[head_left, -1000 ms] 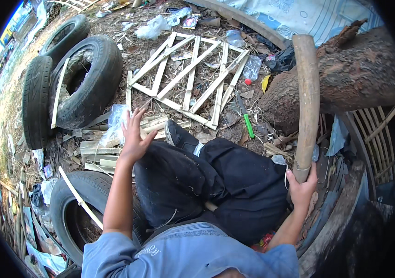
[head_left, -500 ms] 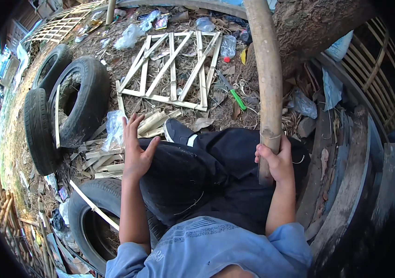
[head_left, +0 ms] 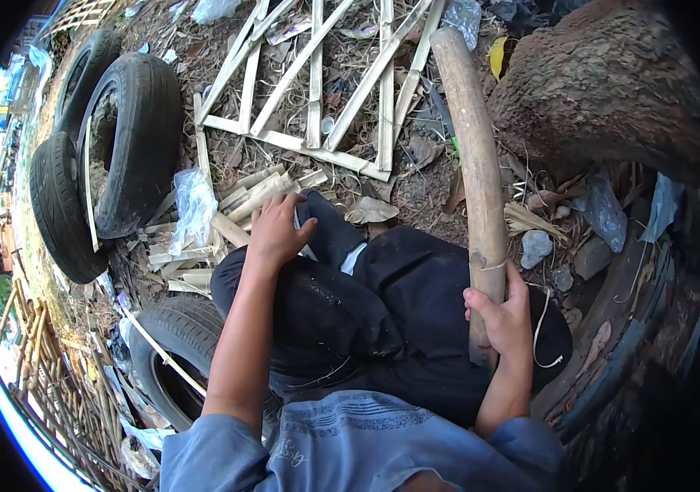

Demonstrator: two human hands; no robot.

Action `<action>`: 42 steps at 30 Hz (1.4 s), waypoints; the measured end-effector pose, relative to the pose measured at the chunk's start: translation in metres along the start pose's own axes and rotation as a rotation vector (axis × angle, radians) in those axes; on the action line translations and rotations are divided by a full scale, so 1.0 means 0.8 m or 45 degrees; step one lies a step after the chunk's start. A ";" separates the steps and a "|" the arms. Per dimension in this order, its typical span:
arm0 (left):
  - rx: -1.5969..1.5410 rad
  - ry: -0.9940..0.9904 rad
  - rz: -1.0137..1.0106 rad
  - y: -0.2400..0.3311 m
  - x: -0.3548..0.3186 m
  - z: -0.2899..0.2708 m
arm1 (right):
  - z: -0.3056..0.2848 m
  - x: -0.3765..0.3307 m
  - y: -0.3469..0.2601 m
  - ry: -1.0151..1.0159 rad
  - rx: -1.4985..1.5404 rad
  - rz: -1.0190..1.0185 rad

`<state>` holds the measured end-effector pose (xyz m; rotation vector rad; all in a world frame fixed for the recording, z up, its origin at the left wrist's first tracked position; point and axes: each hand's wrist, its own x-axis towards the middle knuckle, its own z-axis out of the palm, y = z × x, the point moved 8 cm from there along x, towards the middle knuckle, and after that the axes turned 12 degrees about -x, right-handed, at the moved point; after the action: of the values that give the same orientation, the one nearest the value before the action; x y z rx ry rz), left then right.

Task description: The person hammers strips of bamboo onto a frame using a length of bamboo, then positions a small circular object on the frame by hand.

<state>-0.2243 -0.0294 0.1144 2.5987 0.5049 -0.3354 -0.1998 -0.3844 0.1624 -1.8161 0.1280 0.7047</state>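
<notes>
My right hand (head_left: 501, 320) is wrapped round the lower end of a thick bamboo pole (head_left: 479, 180), which rises from beside my right thigh and leans slightly left. A thin tie circles the pole just above my fingers. My left hand (head_left: 278, 230) is palm down by my shoe, thumb apart from the fingers, over the edge of a pile of split bamboo pieces (head_left: 243, 201). Its fingertips are partly hidden, and I see nothing held in it. Ahead on the ground lies a lattice frame of bamboo slats (head_left: 296, 143).
Old tyres (head_left: 149, 148) stand at the left, with another tyre (head_left: 177, 328) beside my left arm. A tree trunk (head_left: 604, 90) slants across the right. A knife (head_left: 440, 111) lies partly behind the pole. A clear plastic bag (head_left: 194, 209) rests on the bamboo pieces.
My left hand has turned from raised and spread to palm down, moving right toward the shoe and bamboo pile. My right hand still grips the pole. The view has tilted downward.
</notes>
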 end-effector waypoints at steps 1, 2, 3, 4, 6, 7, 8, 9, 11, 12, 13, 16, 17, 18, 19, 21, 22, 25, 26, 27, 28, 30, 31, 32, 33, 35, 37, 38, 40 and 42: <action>0.002 -0.008 -0.023 0.001 0.006 0.006 | 0.000 0.004 0.005 -0.002 -0.007 0.045; -0.237 -0.020 -0.108 0.000 0.016 0.012 | -0.001 0.006 0.010 -0.001 -0.016 0.090; -0.476 -0.024 -0.186 0.001 0.029 0.020 | -0.002 0.008 0.011 -0.014 -0.021 0.098; -0.514 0.091 -0.169 0.001 0.045 0.016 | 0.000 0.009 0.012 -0.020 0.017 0.129; -0.574 0.190 -0.193 0.006 0.086 0.008 | 0.001 0.009 0.013 -0.015 0.071 0.195; -0.633 0.296 -0.196 0.006 0.103 -0.004 | 0.002 0.009 0.010 -0.029 0.078 0.186; -0.674 0.340 -0.194 -0.004 0.117 0.006 | 0.000 0.008 0.010 0.013 0.090 0.191; -0.715 0.377 -0.179 -0.017 0.131 0.022 | -0.004 0.005 0.011 0.067 0.108 0.199; -0.657 0.366 -0.174 -0.023 0.147 0.040 | -0.006 0.007 0.014 0.064 0.100 0.209; -0.595 0.428 -0.148 -0.026 0.154 0.038 | -0.005 0.011 0.014 0.059 0.102 0.213; -0.532 0.489 -0.121 -0.028 0.161 0.035 | -0.003 0.014 0.014 0.054 0.104 0.215; -0.699 0.450 -0.196 -0.031 0.167 0.046 | -0.009 0.023 0.020 0.094 0.150 0.259; -0.722 0.441 -0.208 -0.026 0.169 0.047 | -0.012 0.025 0.024 0.097 0.180 0.283; -0.731 0.434 -0.213 -0.030 0.168 0.049 | -0.012 0.024 0.028 0.117 0.177 0.299; -0.739 0.427 -0.219 -0.035 0.168 0.052 | -0.010 0.025 0.029 0.115 0.160 0.300; -0.745 0.422 -0.229 -0.041 0.173 0.056 | -0.009 0.025 0.036 0.083 0.166 0.345; -0.737 0.414 -0.227 -0.041 0.175 0.058 | -0.011 0.024 0.042 0.079 0.157 0.351; -0.715 0.475 -0.175 -0.035 0.177 0.057 | -0.013 0.025 0.051 0.089 0.105 0.310; -0.719 0.474 -0.178 -0.036 0.177 0.058 | -0.014 0.024 0.053 0.109 0.100 0.330; -0.701 0.461 -0.191 -0.037 0.177 0.060 | -0.016 0.024 0.053 0.130 0.093 0.346; -0.683 0.448 -0.204 -0.037 0.178 0.061 | -0.017 0.024 0.053 0.132 0.086 0.345; -0.678 0.406 -0.216 -0.038 0.179 0.062 | -0.017 0.025 0.053 0.121 0.077 0.326; -0.666 0.364 -0.226 -0.039 0.179 0.063 | -0.018 0.026 0.053 0.119 0.073 0.322; -0.670 0.368 -0.227 -0.040 0.179 0.063 | -0.017 0.027 0.053 0.084 0.074 0.327; -0.644 0.357 -0.228 -0.040 0.180 0.065 | -0.016 0.028 0.054 0.051 0.077 0.330; -0.622 0.348 -0.226 -0.037 0.180 0.064 | -0.013 0.029 0.046 0.057 0.111 0.342; -0.558 0.295 -0.288 -0.038 0.178 0.062 | -0.011 0.028 0.041 0.065 0.140 0.352; -0.563 0.299 -0.285 -0.039 0.178 0.062 | -0.010 0.028 0.042 0.065 0.142 0.354; -0.570 0.317 -0.284 -0.043 0.177 0.063 | -0.011 0.029 0.043 0.064 0.134 0.348; -0.559 0.326 -0.269 -0.040 0.177 0.060 | -0.013 0.029 0.048 0.049 0.061 0.324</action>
<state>-0.1161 0.0148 0.0155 2.1720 0.8419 0.0439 -0.1927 -0.4020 0.1208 -1.7854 0.4039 0.8378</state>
